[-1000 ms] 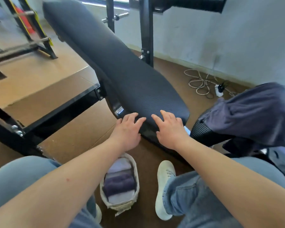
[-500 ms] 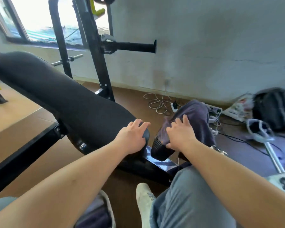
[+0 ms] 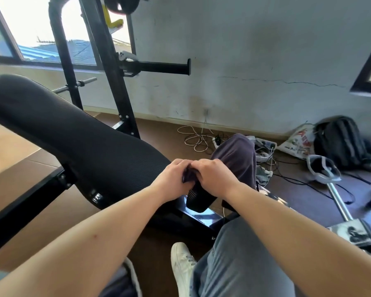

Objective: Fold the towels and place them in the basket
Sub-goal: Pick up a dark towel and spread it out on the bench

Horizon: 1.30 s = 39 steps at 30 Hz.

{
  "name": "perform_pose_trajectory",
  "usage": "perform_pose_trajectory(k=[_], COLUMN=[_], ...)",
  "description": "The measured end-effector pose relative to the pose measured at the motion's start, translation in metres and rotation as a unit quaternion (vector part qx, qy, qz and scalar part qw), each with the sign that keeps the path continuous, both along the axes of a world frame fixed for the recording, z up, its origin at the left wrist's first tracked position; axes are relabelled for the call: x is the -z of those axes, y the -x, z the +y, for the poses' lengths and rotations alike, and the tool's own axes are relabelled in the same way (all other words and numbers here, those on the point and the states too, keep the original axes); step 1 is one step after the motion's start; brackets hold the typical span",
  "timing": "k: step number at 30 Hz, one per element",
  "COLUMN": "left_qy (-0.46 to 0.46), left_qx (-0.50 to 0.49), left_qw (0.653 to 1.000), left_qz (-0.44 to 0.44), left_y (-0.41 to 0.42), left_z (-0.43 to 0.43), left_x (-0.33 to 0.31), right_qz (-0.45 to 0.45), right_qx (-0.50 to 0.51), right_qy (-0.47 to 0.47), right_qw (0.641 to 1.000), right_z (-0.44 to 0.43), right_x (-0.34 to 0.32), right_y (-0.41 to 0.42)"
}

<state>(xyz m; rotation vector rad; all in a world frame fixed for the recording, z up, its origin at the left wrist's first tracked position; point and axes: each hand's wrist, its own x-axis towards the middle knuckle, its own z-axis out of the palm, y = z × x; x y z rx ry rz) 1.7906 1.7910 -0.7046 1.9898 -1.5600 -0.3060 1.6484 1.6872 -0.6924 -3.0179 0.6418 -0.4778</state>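
Observation:
A dark grey-purple towel (image 3: 237, 156) lies draped over a black padded roller (image 3: 198, 200) to the right of the bench. My left hand (image 3: 172, 177) and my right hand (image 3: 214, 177) meet at the towel's near edge, and both pinch the cloth between curled fingers. The basket (image 3: 132, 273) shows only as a white rim at the bottom edge, beside my left leg, with dark folded towels inside mostly hidden by my left arm.
The black padded bench (image 3: 73, 142) slopes across the left. A black rack with a horizontal bar (image 3: 159, 66) stands behind it. Cables and a power strip (image 3: 263, 144), a backpack (image 3: 341, 142) and a metal stand (image 3: 338, 202) lie on the floor at right.
The view swung right and up from the bench. My right hand went to the towel first, then my left hand left the bench pad and joined it. Both now pinch the towel's edge.

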Motion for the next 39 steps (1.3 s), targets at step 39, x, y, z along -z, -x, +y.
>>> perform_pose_trajectory(k=[39], left_qy=[0.058], left_qx=[-0.560], left_qw=[0.816], left_qz=[0.135], left_y=[-0.222], left_z=[0.246], left_x=[-0.039], right_qz=[0.012], right_qx=[0.030], right_qy=[-0.374], right_qw=[0.927], right_z=[0.065], right_x=[-0.033], right_y=[-0.179])
